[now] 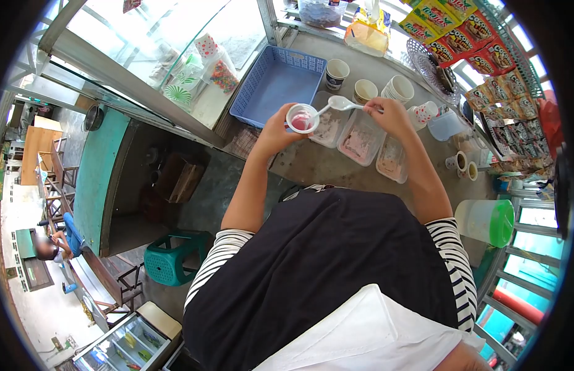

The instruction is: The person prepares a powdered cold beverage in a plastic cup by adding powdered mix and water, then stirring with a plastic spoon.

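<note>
My left hand [276,132] is wrapped round a small white cup [301,118] with pink contents, tilted up toward the camera. Between the fingers of my right hand [389,115] is the handle of a white plastic spoon [340,102]. Another pale utensil end reaches from near the spoon's bowl to the cup's opening; whether it is a separate piece I cannot tell. Below the spoon, clear plastic containers [361,139] hold pinkish and pale contents. One more such container [392,161], with orange-tinted contents, lies under my right forearm.
A blue basket [278,86] lies left of the paper cups [337,74]. Snack sachets [484,46] hang at the upper right. A green-lidded tub [501,223] stands right, a green stool [174,258] lower left. A person [55,246] sits far left.
</note>
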Available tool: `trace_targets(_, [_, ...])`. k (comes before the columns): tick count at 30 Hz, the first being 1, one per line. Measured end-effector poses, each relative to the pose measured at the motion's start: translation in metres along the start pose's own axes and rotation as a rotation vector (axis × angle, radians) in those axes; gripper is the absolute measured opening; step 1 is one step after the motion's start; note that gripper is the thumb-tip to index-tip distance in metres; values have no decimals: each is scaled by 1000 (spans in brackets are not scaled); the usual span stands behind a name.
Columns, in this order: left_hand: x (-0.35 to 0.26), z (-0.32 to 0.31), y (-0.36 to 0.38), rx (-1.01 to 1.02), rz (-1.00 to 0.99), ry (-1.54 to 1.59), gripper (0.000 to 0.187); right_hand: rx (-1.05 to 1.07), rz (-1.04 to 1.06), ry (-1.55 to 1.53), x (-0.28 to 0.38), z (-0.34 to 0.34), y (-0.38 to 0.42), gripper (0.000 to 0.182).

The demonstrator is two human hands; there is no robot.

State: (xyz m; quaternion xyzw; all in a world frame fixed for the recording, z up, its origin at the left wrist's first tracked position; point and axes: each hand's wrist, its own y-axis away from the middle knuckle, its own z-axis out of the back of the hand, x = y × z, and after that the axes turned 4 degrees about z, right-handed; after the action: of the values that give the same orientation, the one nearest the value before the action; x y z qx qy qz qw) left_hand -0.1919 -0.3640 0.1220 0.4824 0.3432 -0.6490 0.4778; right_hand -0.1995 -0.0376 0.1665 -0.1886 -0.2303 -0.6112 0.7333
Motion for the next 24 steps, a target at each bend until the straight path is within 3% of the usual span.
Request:
trace_targets(4, [-9,-2,-2,92,-41,-99,74,-68,3,-71,46,21,5,19])
trace_targets(10, [-23,-3,-1,36,-35,-83,73,-51,157,-70,77,23,6,17])
trace_targets(24, [-25,-2,1,26,-52,-50,74,-126,292,105,98,30,11,15])
